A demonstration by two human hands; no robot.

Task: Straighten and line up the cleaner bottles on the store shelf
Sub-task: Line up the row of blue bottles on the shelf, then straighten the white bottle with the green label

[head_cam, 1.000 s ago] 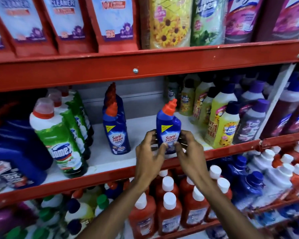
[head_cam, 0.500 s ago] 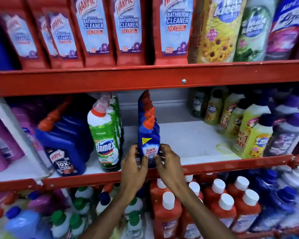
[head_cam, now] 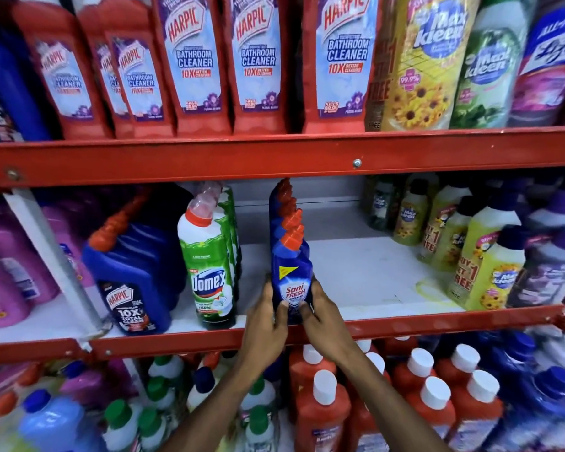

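A blue Sani Fresh bottle with an orange cap stands upright at the front of the middle shelf. Behind it several more blue bottles of the same kind form a row running to the back. My left hand grips the front bottle's lower left side and my right hand grips its lower right side, thumbs on the label. To its left stands a row of green Domex bottles.
Blue Harpic bottles stand further left. Yellow and purple Max Kleen bottles fill the shelf's right side, with bare white shelf between them and the blue row. Red Harpic bathroom cleaner bottles line the upper shelf. Capped bottles crowd the lower shelf.
Both hands carried the blue bottle leftward from the bare stretch of shelf to the front of the blue row. The view shifted left and upward.
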